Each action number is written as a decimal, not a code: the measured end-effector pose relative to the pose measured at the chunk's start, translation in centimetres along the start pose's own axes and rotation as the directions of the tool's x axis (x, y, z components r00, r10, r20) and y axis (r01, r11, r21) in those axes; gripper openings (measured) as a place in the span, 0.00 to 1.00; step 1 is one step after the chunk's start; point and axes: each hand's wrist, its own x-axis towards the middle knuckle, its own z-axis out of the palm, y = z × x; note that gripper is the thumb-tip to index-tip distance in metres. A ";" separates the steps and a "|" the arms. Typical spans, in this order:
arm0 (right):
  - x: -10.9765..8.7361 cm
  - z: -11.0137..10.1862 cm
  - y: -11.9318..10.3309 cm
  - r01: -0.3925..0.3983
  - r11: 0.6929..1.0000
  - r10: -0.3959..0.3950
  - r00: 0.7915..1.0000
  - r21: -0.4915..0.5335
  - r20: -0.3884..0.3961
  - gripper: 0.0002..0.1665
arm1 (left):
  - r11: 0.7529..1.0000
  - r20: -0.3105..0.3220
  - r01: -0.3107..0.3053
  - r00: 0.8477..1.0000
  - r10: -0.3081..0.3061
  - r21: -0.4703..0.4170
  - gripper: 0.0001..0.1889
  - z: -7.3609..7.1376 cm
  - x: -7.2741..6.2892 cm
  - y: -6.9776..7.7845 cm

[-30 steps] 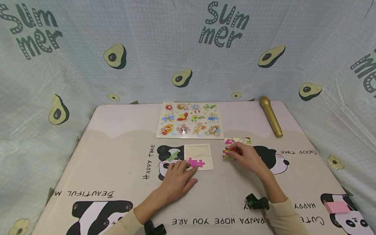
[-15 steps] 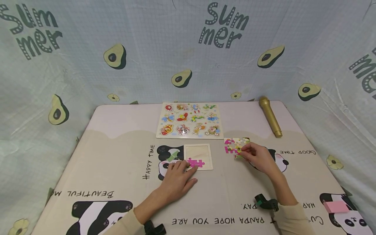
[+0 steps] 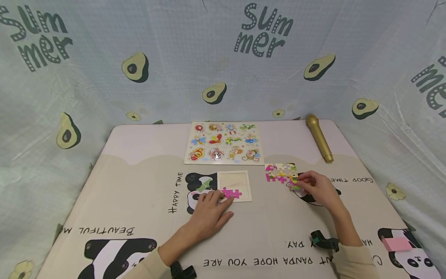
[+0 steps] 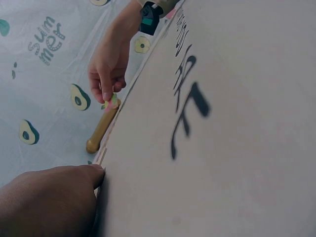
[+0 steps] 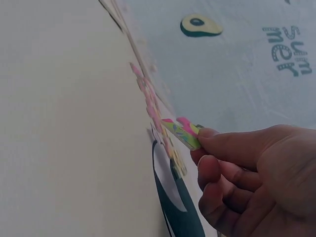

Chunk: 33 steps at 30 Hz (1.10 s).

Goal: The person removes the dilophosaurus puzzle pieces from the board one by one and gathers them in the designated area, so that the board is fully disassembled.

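Note:
My right hand [image 3: 318,190] pinches a green and pink jigsaw piece [image 5: 182,132] between thumb and index finger, at the right side of a cluster of loose jigsaw pieces [image 3: 275,177]. In the right wrist view its other fingers curl inward below the piece. My left hand [image 3: 210,213] lies with fingers extended at the near-left corner of a small wooden puzzle tray [image 3: 249,182]. Inside that tray, along its near edge, is a strip of joined pink jigsaw pieces [image 3: 232,193], with fingertips touching its ends. The left wrist view shows the thumb side of this hand low over the table.
Behind the tray lies a board of printed insects [image 3: 224,143]. A gold microphone-shaped object [image 3: 319,138] rests at the back right. A pink block [image 3: 397,244] sits at the right edge of the panda-print tablecloth [image 3: 146,201]. Patterned cloth hangs around the table.
The right hand has moved rightward from the left side of the loose pieces to their right side, the jigsaw piece in its fingers. The left hand stays in place.

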 end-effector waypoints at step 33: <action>0.2 0.1 1.1 -0.060 0.992 0.062 0.998 -0.115 0.021 0.16 | 1.000 -0.004 0.002 1.000 -0.002 0.015 0.24 0.2 0.1 0.0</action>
